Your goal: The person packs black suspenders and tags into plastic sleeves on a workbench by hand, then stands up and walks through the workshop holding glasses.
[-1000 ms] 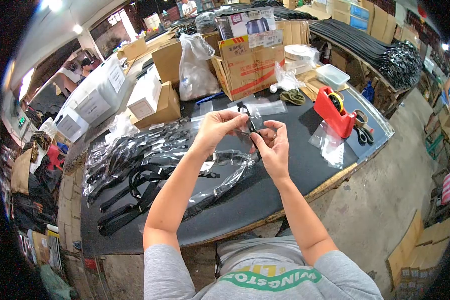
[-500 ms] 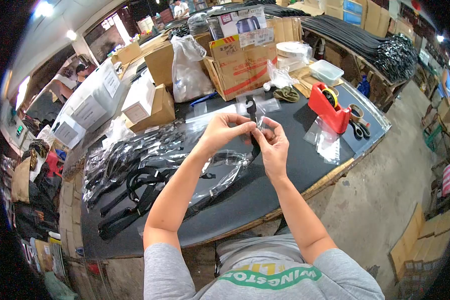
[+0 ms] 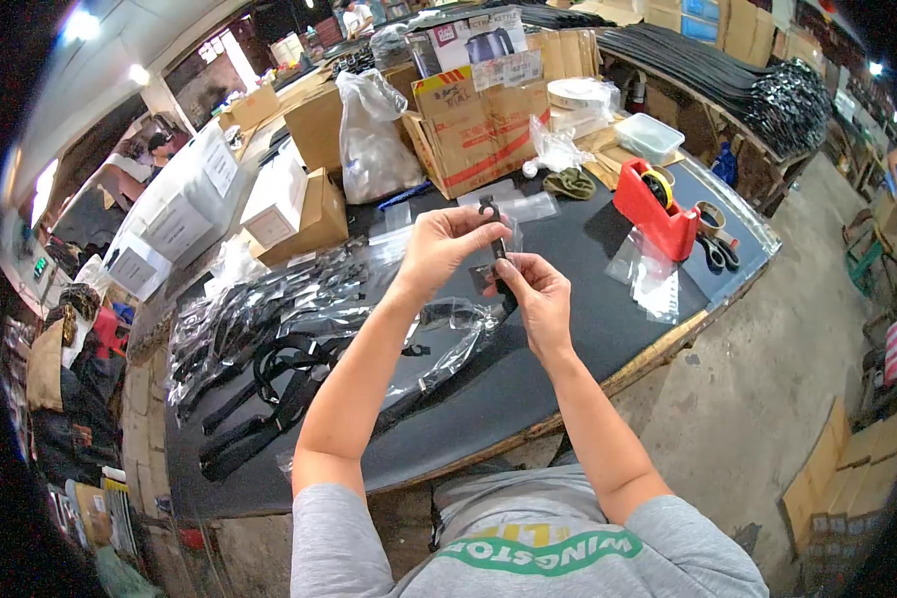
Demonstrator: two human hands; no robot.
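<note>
A black strap with a hook-shaped end (image 3: 488,207) stands upright between my hands above the table. My left hand (image 3: 447,244) is closed in a pinch on it just below the hook. Lower down, my right hand (image 3: 538,297) grips the same strap between thumb and fingers. Its lower part runs behind my right hand towards the tabletop. To the left lie black straps (image 3: 289,384) in loops and a pile of straps in clear plastic bags (image 3: 259,314). Flat clear bags (image 3: 530,207) rest just beyond my hands.
A red tape dispenser (image 3: 656,214), scissors (image 3: 718,252) and small clear bags (image 3: 651,289) sit at the right. Behind stand a cardboard box (image 3: 488,130), a filled plastic bag (image 3: 377,149) and a clear tub (image 3: 650,137). The wooden table edge (image 3: 608,394) curves in front of me.
My hands were close together at the strap; now they are apart along it. The left has risen slightly towards the hook, and the right sits a little lower.
</note>
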